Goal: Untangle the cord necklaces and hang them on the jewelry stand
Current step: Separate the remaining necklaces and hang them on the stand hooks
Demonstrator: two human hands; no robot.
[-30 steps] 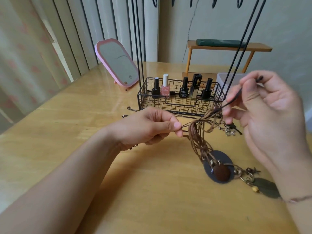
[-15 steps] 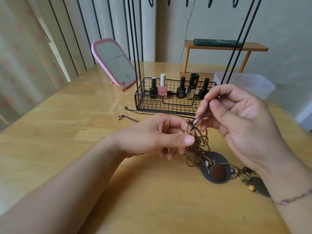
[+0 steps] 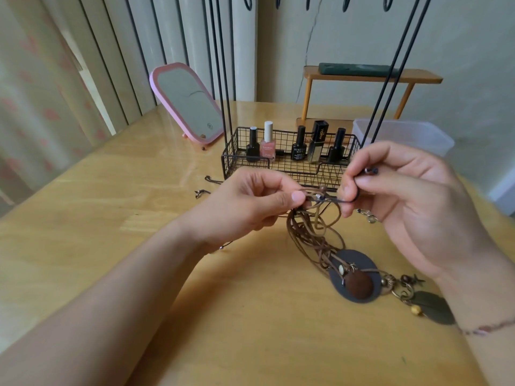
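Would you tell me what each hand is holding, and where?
Left hand pinches the brown cords at their beaded top; right hand pinches the dark cord near its end.

**My Table and the Room Around It**

I sit at a light wooden table [image 3: 83, 218]. It is shiny, and soft light makes pale patches on it at the left. Far left hangs a curtain [image 3: 25, 107] with faded pink spots. Beside it are tall pale panels [image 3: 167, 37] with dark lines running up and down. The wall [image 3: 459, 37] at the far right is plain and pale, and a thin crack [image 3: 308, 51] runs down it. Against that wall, on the far side of the table, stands a small wooden shelf [image 3: 370, 76] with yellow legs. A pink mirror [image 3: 186, 103] leans back at the far left of the table.
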